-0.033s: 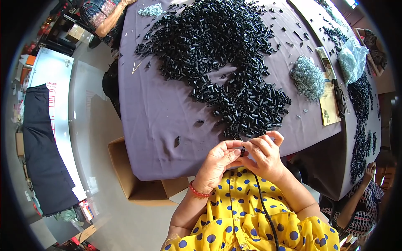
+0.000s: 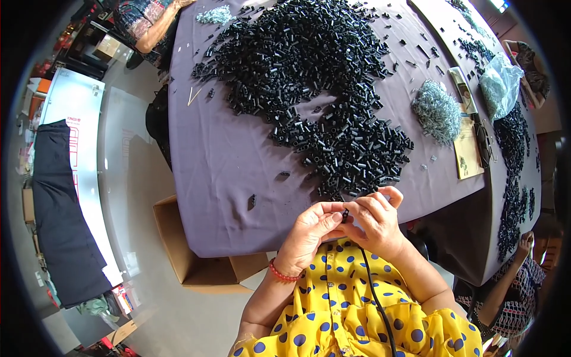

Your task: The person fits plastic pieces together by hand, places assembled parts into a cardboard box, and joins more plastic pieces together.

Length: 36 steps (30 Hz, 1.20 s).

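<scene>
Close to my body, just off the table's near edge, both hands meet at a small black plastic piece [image 2: 345, 215]. My left hand [image 2: 310, 231] pinches it between thumb and index finger. From the other side, my right hand [image 2: 376, 223] has its thumb and fingertips closed on the same piece, which they partly cover. Right beyond my fingers spreads a big heap of short black tubular plastic pieces [image 2: 357, 152]. Two loose black pieces, one [image 2: 284, 173] nearer the heap and another [image 2: 253, 201] closer to the edge, lie on the purple-grey tablecloth [image 2: 214, 178].
To the right sit a mound of small clear pieces [image 2: 437, 112], a yellow card [image 2: 468, 156], glasses [image 2: 485, 144] and a plastic bag [image 2: 501, 86]. An open cardboard box [image 2: 205, 271] stands below the left table corner. Other people's arms show at upper left [image 2: 157, 31] and lower right [image 2: 505, 276].
</scene>
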### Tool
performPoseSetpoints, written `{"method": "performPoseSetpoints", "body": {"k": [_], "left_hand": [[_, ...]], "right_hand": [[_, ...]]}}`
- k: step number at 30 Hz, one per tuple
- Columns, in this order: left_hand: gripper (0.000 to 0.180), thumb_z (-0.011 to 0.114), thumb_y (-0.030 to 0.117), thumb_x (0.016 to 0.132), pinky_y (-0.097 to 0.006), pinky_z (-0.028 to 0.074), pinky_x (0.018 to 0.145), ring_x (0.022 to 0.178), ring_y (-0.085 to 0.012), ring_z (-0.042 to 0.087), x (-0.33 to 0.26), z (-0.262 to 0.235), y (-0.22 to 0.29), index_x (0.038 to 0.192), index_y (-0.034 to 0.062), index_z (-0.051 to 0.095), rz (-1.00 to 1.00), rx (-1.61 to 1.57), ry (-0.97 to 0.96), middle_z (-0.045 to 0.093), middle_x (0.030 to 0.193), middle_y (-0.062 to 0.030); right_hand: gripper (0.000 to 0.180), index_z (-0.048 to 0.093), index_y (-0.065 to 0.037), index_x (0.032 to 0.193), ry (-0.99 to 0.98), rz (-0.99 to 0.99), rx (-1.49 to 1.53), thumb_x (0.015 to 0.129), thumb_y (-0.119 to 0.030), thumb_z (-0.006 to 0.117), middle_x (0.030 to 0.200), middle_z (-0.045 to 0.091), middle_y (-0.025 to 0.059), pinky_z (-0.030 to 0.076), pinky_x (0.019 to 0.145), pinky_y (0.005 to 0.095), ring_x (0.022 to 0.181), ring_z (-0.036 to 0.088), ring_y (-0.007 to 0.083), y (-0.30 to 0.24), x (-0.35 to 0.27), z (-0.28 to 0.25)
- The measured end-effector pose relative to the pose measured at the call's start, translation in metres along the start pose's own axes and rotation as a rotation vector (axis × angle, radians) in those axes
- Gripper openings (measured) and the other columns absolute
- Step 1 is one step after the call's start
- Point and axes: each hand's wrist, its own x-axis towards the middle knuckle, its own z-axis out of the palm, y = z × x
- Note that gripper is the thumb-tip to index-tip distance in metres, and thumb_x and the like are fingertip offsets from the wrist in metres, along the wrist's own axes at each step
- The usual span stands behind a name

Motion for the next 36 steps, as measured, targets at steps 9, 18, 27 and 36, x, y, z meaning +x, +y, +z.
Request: {"method": "performPoseSetpoints", "body": {"k": [9, 18, 27, 36], "left_hand": [[0.029, 0.063, 0.006, 0.099, -0.032, 0.058, 0.092, 0.101, -0.0166, 0.069, 0.005, -0.010, -0.007, 0.126, -0.0012, 0.056, 0.053, -0.148, -0.061, 0.069, 0.110, -0.0099], [0.029, 0.064, 0.004, 0.098, -0.031, 0.058, 0.091, 0.099, -0.0149, 0.068, 0.006, -0.008, -0.004, 0.126, -0.0013, 0.056, 0.072, -0.173, -0.064, 0.068, 0.111, -0.0090], [0.031, 0.061, 0.003, 0.099, -0.029, 0.056, 0.094, 0.103, -0.0137, 0.065, 0.000, -0.020, -0.007, 0.129, -0.0018, 0.055, -0.004, -0.168, -0.075, 0.063, 0.116, -0.0079], [0.037, 0.066, 0.005, 0.097, -0.023, 0.052, 0.082, 0.090, -0.0082, 0.061, -0.026, -0.024, -0.004, 0.131, 0.0003, 0.055, 0.439, 0.244, 0.280, 0.065, 0.098, -0.0021]], "right_hand": [[0.043, 0.070, -0.007, 0.105, 0.048, -0.028, 0.065, 0.070, -0.028, 0.083, 0.095, 0.061, 0.0018, 0.036, 0.095, 0.0455, 0.082, 0.058, 0.0182, -0.004, -0.001, 0.004], [0.042, 0.069, -0.011, 0.105, 0.000, 0.006, 0.031, 0.073, -0.034, 0.083, 0.091, 0.060, -0.0001, 0.033, 0.100, 0.0471, 0.081, 0.059, 0.0175, -0.001, 0.000, 0.003], [0.044, 0.070, -0.009, 0.107, -0.038, -0.064, 0.065, 0.070, -0.028, 0.083, 0.094, 0.062, 0.0009, 0.032, 0.101, 0.0479, 0.083, 0.060, 0.0177, -0.005, 0.003, 0.003], [0.050, 0.065, -0.006, 0.125, -0.133, 0.067, 0.151, 0.080, -0.026, 0.077, 0.101, 0.062, 0.0032, 0.031, 0.105, 0.0484, 0.089, 0.061, 0.0182, -0.026, 0.018, 0.007]]}}
